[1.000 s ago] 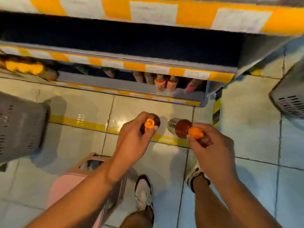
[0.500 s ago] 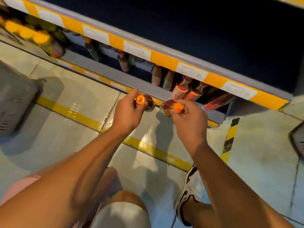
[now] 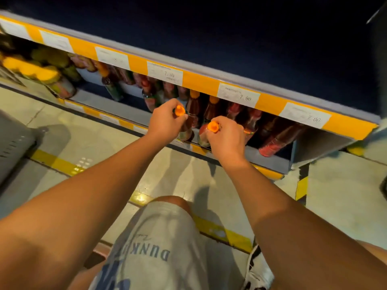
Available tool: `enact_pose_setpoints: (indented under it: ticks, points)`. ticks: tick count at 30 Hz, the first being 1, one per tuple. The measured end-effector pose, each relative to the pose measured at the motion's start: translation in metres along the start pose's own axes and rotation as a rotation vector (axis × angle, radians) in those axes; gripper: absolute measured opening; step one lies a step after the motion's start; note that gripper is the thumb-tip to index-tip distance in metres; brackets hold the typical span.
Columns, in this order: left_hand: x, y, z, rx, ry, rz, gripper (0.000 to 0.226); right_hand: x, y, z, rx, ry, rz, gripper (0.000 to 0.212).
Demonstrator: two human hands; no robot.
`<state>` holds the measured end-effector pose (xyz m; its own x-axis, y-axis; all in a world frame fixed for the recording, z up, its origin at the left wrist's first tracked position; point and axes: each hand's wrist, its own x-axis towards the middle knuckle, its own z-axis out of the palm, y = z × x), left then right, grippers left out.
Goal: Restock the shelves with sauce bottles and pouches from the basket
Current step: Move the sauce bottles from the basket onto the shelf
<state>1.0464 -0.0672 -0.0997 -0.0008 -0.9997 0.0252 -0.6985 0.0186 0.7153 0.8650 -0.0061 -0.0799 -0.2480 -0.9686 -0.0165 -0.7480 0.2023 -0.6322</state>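
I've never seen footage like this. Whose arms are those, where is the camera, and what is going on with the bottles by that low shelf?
There is no machine here. A person wears a wide-angle camera on the head, so you look down along their own two bare arms; the bent knee in grey shorts is theirs too. The left hand grips a sauce bottle with an orange cap, and the right hand grips a second orange-capped bottle. Both bottles are at the front edge of the bottom shelf, where more bottles already stand in rows. Above them runs an orange and white strip of price labels. A grey basket sits on the tiled floor at the left edge.
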Motion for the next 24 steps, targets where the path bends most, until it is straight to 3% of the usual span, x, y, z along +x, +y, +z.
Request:
enact_pose_setpoints:
  ticks: [6, 13, 24]
  points:
    - [0.008, 0.004, 0.001, 0.036, -0.088, 0.038, 0.014, 0.008, -0.01, 0.009, -0.04, 0.084, 0.017, 0.004]
    - [0.02, -0.007, 0.017, 0.081, -0.045, 0.098, 0.017, 0.017, 0.006, 0.02, -0.034, 0.045, -0.002, 0.006]
    - [0.034, 0.007, 0.022, 0.21, -0.071, 0.003, 0.021, 0.034, 0.0, 0.023, -0.007, -0.03, 0.015, 0.017]
